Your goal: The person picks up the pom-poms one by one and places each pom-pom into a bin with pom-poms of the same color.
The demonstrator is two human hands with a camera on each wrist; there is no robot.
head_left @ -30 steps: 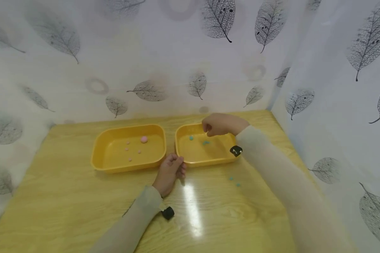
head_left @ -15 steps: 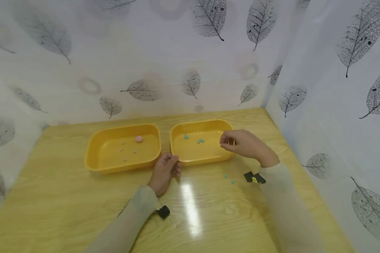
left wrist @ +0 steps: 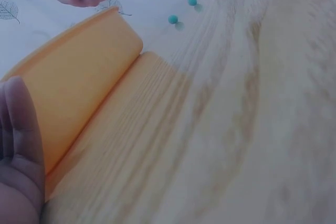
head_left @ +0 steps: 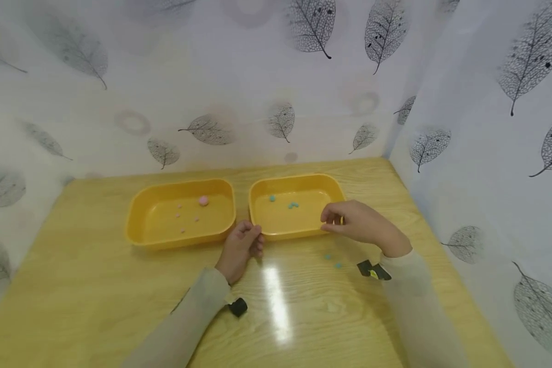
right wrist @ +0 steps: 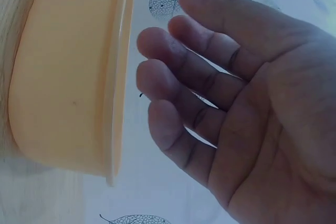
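Observation:
My left hand [head_left: 239, 250] holds the near left corner of the right yellow tray [head_left: 276, 225], thumb at its rim. In the left wrist view its fingers [left wrist: 21, 108] lie along the tray's outer wall. Over the near right corner hovers my right hand [head_left: 361, 225], fingers loosely bent. Its palm and fingertips [right wrist: 157, 80] are bare in the right wrist view, beside the tray wall [right wrist: 68, 77]. A teal ball [head_left: 272, 198] and a cluster of small teal balls [head_left: 293, 205] lie in this tray. Two teal balls [left wrist: 173, 19] lie on the table in front of it.
To the left stands a second yellow tray [head_left: 161, 225] with a larger pink ball [head_left: 204, 201] and several tiny pink balls [head_left: 177, 215]. A leaf-patterned white curtain [head_left: 239, 76] borders the wooden table [head_left: 165, 291] at the back and right.
My right hand has come from above the right tray's far side toward its near right corner, pausing there over the last half second. The left hand keeps its place at the rim.

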